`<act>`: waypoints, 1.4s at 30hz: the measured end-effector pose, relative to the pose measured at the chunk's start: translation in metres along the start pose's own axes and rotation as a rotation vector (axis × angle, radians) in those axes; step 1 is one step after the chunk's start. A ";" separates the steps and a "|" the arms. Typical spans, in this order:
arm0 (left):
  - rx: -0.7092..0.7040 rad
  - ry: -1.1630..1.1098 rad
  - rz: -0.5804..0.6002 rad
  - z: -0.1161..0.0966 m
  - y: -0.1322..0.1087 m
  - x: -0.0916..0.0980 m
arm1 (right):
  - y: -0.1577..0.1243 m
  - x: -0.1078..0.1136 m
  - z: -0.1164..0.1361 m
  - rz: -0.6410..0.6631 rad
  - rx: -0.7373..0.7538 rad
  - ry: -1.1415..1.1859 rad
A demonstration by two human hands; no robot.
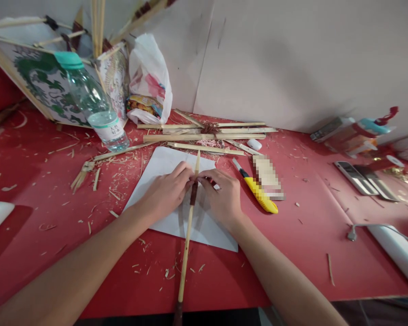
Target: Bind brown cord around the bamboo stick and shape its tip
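A slim bamboo stick (187,240) with a pointed tip runs away from me over a white sheet of paper (163,170). Dark brown binding (193,194) is wrapped round its upper part, and another brown piece shows at its near end. My left hand (170,188) is closed, its fingertips pinching at the stick just above the binding. From the other side my right hand (221,192) pinches at the same spot, thumb and forefinger together. Whether a loose end of the binding lies between the fingertips is too small to tell.
Right of the paper lie a yellow utility knife (261,194), blade out, and a blurred tan block (268,174). Bamboo strips (204,136) lie behind. At left stand a water bottle (105,122), a plastic bag (151,81) and a dragon-painted frame (37,77). Shavings litter the red tabletop (292,253).
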State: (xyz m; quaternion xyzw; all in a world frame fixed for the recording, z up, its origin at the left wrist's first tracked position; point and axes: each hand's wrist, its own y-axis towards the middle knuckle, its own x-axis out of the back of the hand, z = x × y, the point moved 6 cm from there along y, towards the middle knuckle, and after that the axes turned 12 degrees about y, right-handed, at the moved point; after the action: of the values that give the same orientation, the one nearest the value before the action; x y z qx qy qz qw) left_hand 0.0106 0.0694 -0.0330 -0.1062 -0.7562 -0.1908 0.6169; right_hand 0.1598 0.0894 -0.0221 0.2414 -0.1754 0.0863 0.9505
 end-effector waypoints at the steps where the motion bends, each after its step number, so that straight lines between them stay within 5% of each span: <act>1: 0.000 0.003 -0.001 0.000 0.000 0.000 | 0.001 -0.001 -0.001 0.014 -0.014 0.015; 13: 0.000 0.014 -0.002 -0.001 0.001 -0.001 | 0.001 -0.005 -0.010 0.039 -0.130 0.098; 33: 0.041 -0.019 0.006 -0.001 0.001 -0.002 | -0.004 -0.010 -0.005 0.167 -0.050 -0.135; 42: 0.044 0.035 0.011 0.002 0.001 -0.006 | -0.006 -0.014 -0.004 0.150 -0.066 0.016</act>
State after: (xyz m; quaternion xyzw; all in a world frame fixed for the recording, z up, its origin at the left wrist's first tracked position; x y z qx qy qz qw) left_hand 0.0108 0.0719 -0.0393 -0.0935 -0.7487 -0.1725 0.6332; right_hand 0.1500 0.0847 -0.0331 0.1954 -0.1884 0.1536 0.9501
